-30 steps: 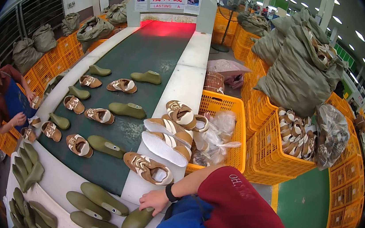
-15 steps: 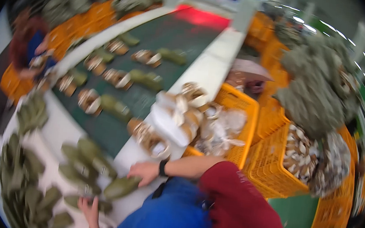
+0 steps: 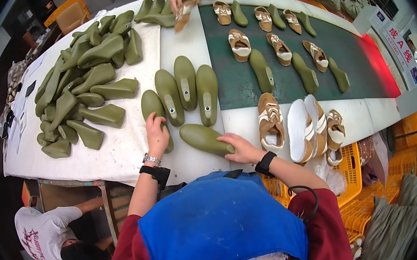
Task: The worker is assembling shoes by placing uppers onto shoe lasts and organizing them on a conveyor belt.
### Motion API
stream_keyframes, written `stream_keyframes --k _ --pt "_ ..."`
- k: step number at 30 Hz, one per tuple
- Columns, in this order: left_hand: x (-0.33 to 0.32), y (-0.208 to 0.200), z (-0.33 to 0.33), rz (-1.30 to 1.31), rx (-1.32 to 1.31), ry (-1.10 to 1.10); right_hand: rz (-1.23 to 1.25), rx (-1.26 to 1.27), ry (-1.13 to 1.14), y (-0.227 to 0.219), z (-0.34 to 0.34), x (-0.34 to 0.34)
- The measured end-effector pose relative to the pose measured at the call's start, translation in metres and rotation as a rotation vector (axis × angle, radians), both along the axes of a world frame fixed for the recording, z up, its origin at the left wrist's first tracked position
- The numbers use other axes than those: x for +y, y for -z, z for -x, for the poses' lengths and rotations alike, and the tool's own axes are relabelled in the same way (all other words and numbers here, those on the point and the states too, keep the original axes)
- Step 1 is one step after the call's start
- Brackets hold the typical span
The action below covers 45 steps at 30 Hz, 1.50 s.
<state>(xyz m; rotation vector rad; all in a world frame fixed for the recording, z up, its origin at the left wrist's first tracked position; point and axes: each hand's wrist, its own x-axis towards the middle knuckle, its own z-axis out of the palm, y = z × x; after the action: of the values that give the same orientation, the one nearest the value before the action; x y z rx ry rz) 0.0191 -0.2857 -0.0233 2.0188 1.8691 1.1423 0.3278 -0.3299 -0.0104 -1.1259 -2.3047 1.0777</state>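
My right hand (image 3: pixel 242 150) grips one end of an olive-green shoe last (image 3: pixel 201 137), which lies sideways on the white tabletop. Fingers of my left hand (image 3: pixel 157 134) are curled over the lower end of another shoe last (image 3: pixel 151 102), left of the first. Beyond my hands, three more shoe lasts (image 3: pixel 185 83) lie side by side, toes pointing away. To the right of my right hand stand a brown and white sneaker (image 3: pixel 270 119) and several similar shoes, with a white sole-shaped piece (image 3: pixel 297 131) facing up among them.
Many lasts are heaped (image 3: pixel 102 50) on the white cloth at left. A green conveyor belt (image 3: pixel 366 80) carries sneakers and lasts. Across the table, a co-worker's hand (image 3: pixel 175 0) holds a shoe. Orange crates (image 3: pixel 352 168) stand right; a person in a white shirt (image 3: pixel 50 230) is low at left.
The view has swung, so the belt now runs off to the right. My left hand, earlier spread beside a last, now curls on one. My right hand stays on its last.
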Motion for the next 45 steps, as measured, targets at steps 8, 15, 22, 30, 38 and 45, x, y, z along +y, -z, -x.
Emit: stream_keyframes --k 8,15,22,30,38,45 --pt "-0.006 -0.001 -0.002 0.081 -0.006 -0.115 0.173 -0.044 -0.264 -0.019 -0.044 -0.02" --pt "0.001 0.001 -0.015 0.015 0.051 -0.137 0.217 -0.013 -0.314 -0.021 -0.05 -0.016" --pt "0.02 0.008 0.006 0.031 -0.001 -0.148 0.231 -0.039 -0.342 -0.019 -0.046 -0.012" --pt "0.002 0.007 -0.01 -0.005 0.107 -0.21 0.296 -0.133 -0.269 -0.031 -0.045 -0.008" --pt "-0.013 0.002 -0.015 0.039 0.073 -0.211 0.623 0.122 -0.138 -0.038 -0.089 0.033" --pt "-0.014 0.001 -0.015 0.055 0.047 -0.214 0.842 0.229 0.073 -0.039 -0.138 0.031"
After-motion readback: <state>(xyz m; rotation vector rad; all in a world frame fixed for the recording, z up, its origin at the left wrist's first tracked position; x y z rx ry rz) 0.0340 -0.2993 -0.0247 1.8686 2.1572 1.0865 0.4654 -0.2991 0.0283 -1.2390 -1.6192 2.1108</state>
